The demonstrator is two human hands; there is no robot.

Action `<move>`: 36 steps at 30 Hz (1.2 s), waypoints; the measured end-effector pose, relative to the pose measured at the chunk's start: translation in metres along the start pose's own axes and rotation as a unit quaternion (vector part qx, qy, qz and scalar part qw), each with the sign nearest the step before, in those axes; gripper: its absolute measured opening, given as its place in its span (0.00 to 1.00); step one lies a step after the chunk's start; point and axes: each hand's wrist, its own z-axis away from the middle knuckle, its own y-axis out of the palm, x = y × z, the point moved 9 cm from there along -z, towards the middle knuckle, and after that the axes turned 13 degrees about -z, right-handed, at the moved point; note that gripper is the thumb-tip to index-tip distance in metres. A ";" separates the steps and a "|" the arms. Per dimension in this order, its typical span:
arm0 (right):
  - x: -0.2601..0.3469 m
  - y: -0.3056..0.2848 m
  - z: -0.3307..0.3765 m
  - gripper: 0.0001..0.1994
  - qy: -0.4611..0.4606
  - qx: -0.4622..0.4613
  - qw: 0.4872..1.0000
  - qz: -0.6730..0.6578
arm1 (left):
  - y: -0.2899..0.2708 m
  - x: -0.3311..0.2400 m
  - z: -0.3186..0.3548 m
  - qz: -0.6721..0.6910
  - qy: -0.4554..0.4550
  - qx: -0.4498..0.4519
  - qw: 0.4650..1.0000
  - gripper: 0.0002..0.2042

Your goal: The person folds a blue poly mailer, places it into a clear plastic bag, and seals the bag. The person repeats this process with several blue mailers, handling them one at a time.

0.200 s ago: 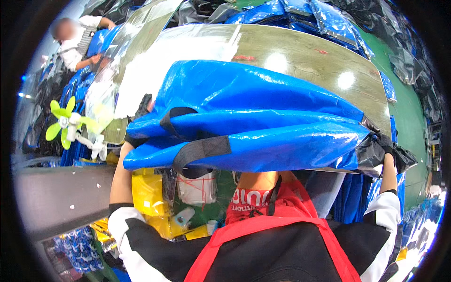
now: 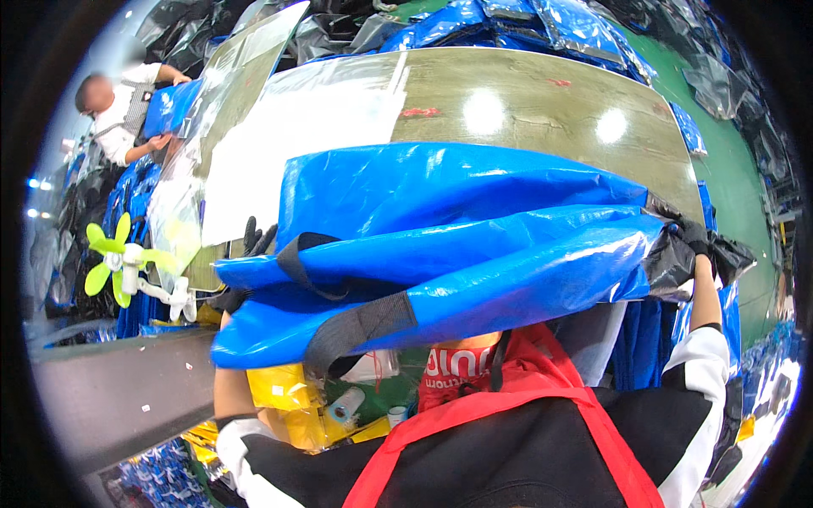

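A large blue bag [image 2: 474, 186] of glossy woven plastic, with black webbing handles [image 2: 360, 330], lies stretched crosswise in front of me. It overhangs the near table edge. At its left end is my left hand [image 2: 254, 240] in a dark glove, its fingers stretched out and apart beyond the bag; the palm is partly hidden by the blue material. My right hand [image 2: 693, 238], also gloved, is closed on the gathered black plastic [image 2: 669, 267] at the bag's right end.
The wood-grain table [image 2: 542, 93] carries a white sheet [image 2: 296, 127]. A green-bladed fan [image 2: 127, 258] stands at left beside a grey beam [image 2: 127, 389]. A person [image 2: 127, 110] across at far left handles blue material. Blue packages [image 2: 584, 34] are piled behind the table; yellow packages [image 2: 288, 398] lie below.
The bag's left end and my left hand have come down toward me, and its top edge sits lower. My right hand keeps its grip, nearly in place. The view has shifted slightly.
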 end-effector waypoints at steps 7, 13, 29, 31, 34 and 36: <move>0.016 -0.037 0.036 0.23 0.005 -0.040 0.996 -0.085 | -0.037 0.035 0.041 -0.314 -0.307 -0.111 0.891 0.18; 0.031 -0.035 0.037 0.23 -0.005 -0.020 0.998 -0.053 | -0.010 -0.013 0.038 0.004 -0.223 0.053 0.973 0.27; 0.041 -0.027 0.033 0.26 -0.050 -0.017 0.999 -0.011 | -0.007 0.021 0.044 -0.439 -0.204 -0.260 0.836 0.24; 0.040 -0.028 0.034 0.25 -0.043 -0.043 0.998 -0.013 | -0.015 0.048 0.066 -0.236 -0.291 -0.218 0.901 0.24; 0.042 -0.035 0.035 0.24 -0.073 -0.061 0.995 -0.037 | -0.023 0.057 0.082 -0.165 -0.358 -0.152 0.907 0.25; 0.049 -0.054 0.037 0.24 -0.112 -0.122 0.985 -0.037 | -0.045 0.050 0.087 -0.124 -0.324 -0.276 0.897 0.24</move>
